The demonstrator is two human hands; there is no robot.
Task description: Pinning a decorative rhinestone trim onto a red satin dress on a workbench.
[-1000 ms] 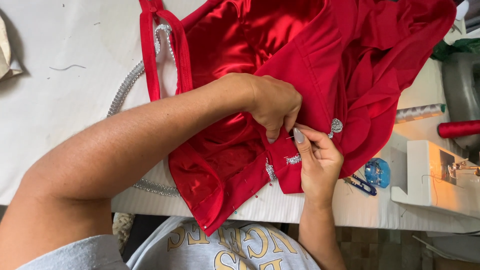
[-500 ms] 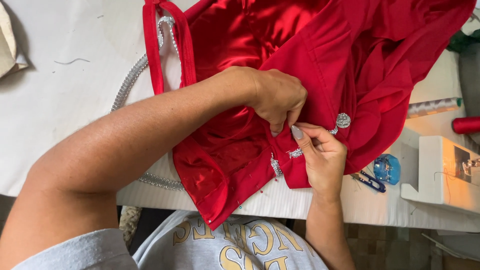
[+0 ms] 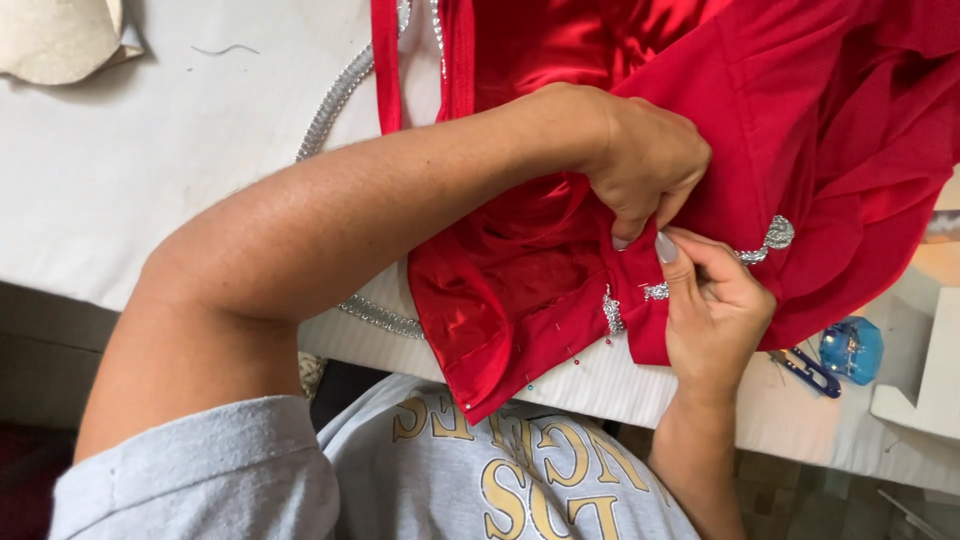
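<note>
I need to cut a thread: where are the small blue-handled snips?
The snips lie on the white table at lower right, between the right hand and a round blue case.

A red satin garment (image 3: 760, 110) lies crumpled across the white table's near edge; its hem is folded back, pinned; silver rhinestone trim (image 3: 772, 238) sits along the fold, possibly only partly attached.

I see a white table (image 3: 150, 170) carrying everything here. A red satin garment (image 3: 560, 300) is spread over its right half, hanging over the near edge. A silver rhinestone trim (image 3: 335, 100) snakes out from under it. A beige fabric piece (image 3: 60, 35) lies at the far left, and small blue snips (image 3: 805, 370) beside a blue round case (image 3: 852, 350) at right.
</note>
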